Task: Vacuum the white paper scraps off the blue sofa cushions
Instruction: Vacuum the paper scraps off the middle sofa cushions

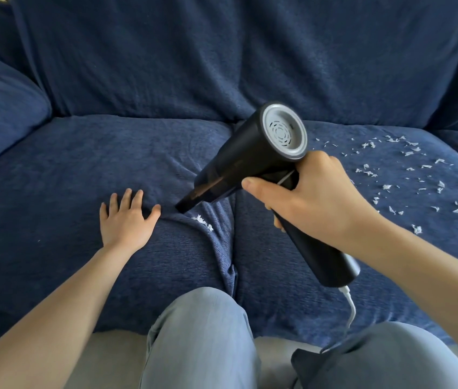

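Nearest the camera, two knees in light blue-grey trousers (pixel 199 332) were bent toward the front edge of the blue sofa (pixel 53 220), with pale floor showing below that edge. From the knees, both bare forearms reached out over the seat cushions.

Right of the seam (pixel 235 220) that divided the two seat cushions, the right hand (pixel 310 197) was wrapped around the grip of a black handheld vacuum (pixel 253 161), fingers curled closed about it and the thumb stretched forward along its side. A silver vented cap (pixel 284 131) closed the rear of the vacuum body. A white cable (pixel 351 307) left the bottom of the grip and dropped toward the right knee. The vacuum sloped down and across the seam, so its dark nozzle (pixel 187 204) touched the fabric just left of the seam, at a raised fold in the cover.

Further left of the seam, the left hand (pixel 126 220) lay flat and palm down on the left cushion, fingers spread, thumb just beside the nozzle tip.

A small clump of white paper scraps (pixel 204 221) sat in the fold just below the nozzle, close to the seam. Many more loose scraps (pixel 419 178) were strewn over the right cushion, well right of the seam and beyond the right hand. Above the seam, the back cushions (pixel 222 51) rose
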Demonstrator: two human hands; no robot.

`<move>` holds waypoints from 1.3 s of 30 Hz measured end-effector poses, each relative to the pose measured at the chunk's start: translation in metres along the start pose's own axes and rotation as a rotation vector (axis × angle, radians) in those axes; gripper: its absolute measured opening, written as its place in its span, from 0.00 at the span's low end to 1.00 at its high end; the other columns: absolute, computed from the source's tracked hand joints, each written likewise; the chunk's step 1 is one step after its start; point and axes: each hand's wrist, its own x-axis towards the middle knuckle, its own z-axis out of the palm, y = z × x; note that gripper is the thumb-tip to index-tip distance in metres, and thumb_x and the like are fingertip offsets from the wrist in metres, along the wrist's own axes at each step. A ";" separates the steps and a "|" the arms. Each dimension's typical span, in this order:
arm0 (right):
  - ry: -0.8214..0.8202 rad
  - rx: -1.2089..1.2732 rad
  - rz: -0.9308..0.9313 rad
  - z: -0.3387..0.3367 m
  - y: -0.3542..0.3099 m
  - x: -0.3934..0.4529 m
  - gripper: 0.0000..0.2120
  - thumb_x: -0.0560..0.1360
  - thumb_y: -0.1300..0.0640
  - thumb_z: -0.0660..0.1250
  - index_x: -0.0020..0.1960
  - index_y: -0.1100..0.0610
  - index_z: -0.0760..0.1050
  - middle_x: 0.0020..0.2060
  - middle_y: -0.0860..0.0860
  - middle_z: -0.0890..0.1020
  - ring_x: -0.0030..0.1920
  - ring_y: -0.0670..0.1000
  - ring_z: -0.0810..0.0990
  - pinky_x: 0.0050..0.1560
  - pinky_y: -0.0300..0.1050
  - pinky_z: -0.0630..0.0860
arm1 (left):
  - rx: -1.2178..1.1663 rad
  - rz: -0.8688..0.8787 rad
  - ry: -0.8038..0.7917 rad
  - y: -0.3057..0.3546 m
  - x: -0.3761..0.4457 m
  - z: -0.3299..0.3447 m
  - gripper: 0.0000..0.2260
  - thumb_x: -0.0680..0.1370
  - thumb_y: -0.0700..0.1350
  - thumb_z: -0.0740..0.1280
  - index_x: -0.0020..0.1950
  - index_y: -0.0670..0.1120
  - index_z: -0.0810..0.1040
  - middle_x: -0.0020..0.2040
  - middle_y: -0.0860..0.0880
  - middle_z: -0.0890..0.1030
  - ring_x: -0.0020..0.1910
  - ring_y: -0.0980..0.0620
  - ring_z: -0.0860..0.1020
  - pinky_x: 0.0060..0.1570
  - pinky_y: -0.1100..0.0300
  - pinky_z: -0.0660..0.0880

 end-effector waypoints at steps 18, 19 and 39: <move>0.004 0.038 0.069 -0.026 0.014 -0.024 0.21 0.72 0.43 0.70 0.29 0.57 0.75 0.23 0.51 0.82 0.27 0.43 0.80 0.41 0.41 0.77 | -0.001 -0.012 -0.029 0.001 -0.002 -0.001 0.32 0.78 0.65 0.44 0.78 0.51 0.55 0.79 0.49 0.54 0.77 0.44 0.50 0.75 0.45 0.48; -0.006 0.022 0.065 -0.026 0.015 -0.026 0.21 0.71 0.42 0.69 0.28 0.56 0.74 0.23 0.50 0.81 0.28 0.43 0.80 0.41 0.40 0.76 | 0.001 -0.015 -0.034 0.001 -0.001 -0.001 0.32 0.78 0.65 0.44 0.78 0.51 0.54 0.79 0.50 0.53 0.77 0.44 0.49 0.75 0.45 0.47; 0.108 -0.065 0.111 -0.054 0.038 -0.028 0.21 0.73 0.43 0.70 0.30 0.57 0.75 0.23 0.50 0.82 0.30 0.42 0.80 0.39 0.30 0.73 | -0.124 0.016 -0.091 0.044 -0.014 -0.015 0.25 0.81 0.59 0.48 0.77 0.52 0.56 0.79 0.51 0.54 0.77 0.39 0.47 0.70 0.32 0.44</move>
